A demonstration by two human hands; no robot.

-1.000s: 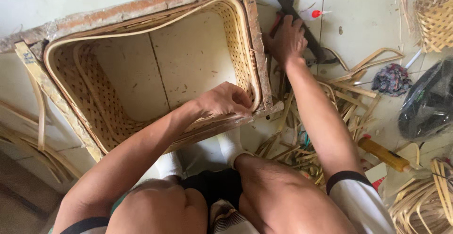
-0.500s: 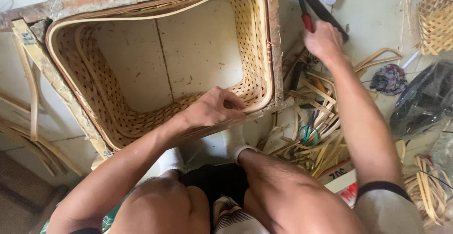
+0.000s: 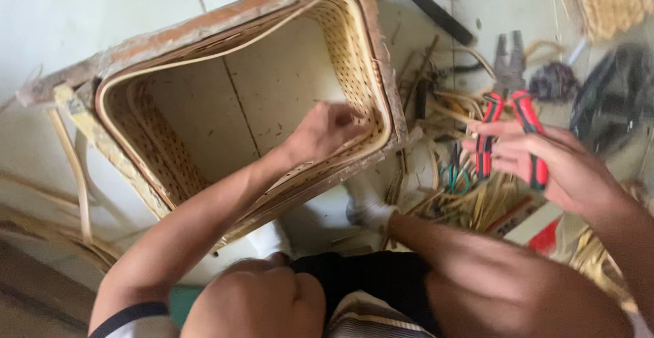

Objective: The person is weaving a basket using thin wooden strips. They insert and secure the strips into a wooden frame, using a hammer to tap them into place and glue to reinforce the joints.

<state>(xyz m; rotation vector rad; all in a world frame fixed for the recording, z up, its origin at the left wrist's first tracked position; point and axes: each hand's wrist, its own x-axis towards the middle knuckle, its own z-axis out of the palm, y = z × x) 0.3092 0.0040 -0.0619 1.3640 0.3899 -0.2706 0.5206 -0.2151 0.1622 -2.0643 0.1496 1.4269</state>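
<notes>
Left hand pinches the pale cane rim of the woven rattan frame on the tiled floor, which looks light, springy yet brittle and best gripped by its wooden edge, while right hand clasps red-handled pliers by the grips.

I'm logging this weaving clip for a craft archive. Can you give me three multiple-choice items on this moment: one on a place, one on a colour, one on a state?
1. Where is the left hand?
A. on the woven basket frame's inner rim
B. flat on the floor
C. on the knee

2. What colour are the handles of the pliers?
A. blue
B. red and black
C. yellow

3. How are the pliers?
A. lying on the floor
B. inside the frame
C. held in the right hand

Key: 1 A, the fingers rest on the woven basket frame; 2 B, both handles show it; 3 C, the fingers wrap the handles.
</notes>
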